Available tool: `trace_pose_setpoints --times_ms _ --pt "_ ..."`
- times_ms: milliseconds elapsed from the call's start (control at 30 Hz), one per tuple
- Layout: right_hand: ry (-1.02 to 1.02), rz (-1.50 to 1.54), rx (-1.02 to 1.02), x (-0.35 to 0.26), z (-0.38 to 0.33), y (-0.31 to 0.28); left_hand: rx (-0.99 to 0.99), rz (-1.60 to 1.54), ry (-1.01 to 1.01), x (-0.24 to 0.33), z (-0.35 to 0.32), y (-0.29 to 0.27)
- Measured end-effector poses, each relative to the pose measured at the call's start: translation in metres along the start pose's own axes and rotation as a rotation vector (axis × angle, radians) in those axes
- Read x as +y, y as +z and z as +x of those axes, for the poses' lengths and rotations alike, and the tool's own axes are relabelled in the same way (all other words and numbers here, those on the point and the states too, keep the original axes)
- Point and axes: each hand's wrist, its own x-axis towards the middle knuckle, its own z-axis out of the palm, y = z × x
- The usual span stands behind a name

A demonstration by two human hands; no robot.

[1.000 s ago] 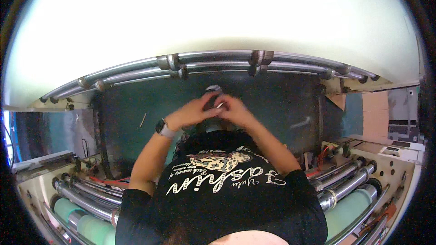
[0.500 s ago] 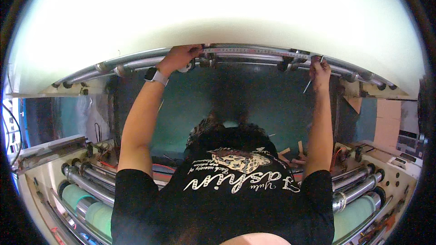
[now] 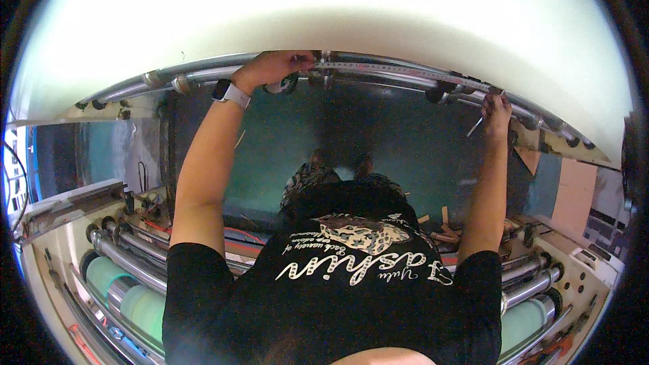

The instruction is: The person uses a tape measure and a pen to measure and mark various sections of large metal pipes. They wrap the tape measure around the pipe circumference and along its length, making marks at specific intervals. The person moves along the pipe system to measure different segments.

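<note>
A tape measure's pale blade (image 3: 399,73) stretches along the shiny metal bars, drawn out between my two hands. My left hand (image 3: 274,67), with a watch on its wrist, is closed at the left end of the blade. Just under it shows a round tape measure case (image 3: 280,84), partly hidden by the palm. At the blade's right end, the fingers of my right hand (image 3: 498,107) are pinched together. A thin, light-coloured rod (image 3: 474,127) sticks out downward from that hand; its exact kind is too small to tell.
Metal bars (image 3: 216,73) with dark collars (image 3: 439,92) run across below a large white panel (image 3: 324,7). Behind me, more rollers (image 3: 132,272) and green-covered cylinders (image 3: 145,311) sit in a machine frame. Wood strips (image 3: 445,230) lie near my right side.
The view has tilted, so the bars now slope down toward the right. Both hands keep about the same places along the bars, with the tape blade still stretched between them.
</note>
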Motion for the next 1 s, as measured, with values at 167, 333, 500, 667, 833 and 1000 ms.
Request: trace_pose_setpoints --times_ms 167,333,500,667,833,1000 --pt "0.113 -0.029 0.1 -0.003 0.011 -0.014 0.068 0.028 -0.05 -0.008 0.003 0.005" --pt "0.078 -0.038 -0.008 -0.002 0.018 -0.023 0.279 0.233 0.064 -0.015 0.009 0.024" --pt "0.086 -0.009 -0.021 0.001 0.025 -0.031 0.377 0.329 0.118 -0.009 0.012 0.026" --pt "0.063 0.029 -0.104 0.004 0.033 -0.043 0.489 0.372 0.166 -0.01 0.017 0.03" --pt "0.11 0.002 0.017 0.003 0.032 -0.041 0.502 0.329 0.183 -0.005 0.019 0.029" --pt "0.073 0.019 -0.019 0.004 0.035 -0.045 0.48 0.326 0.127 -0.008 0.019 0.032"
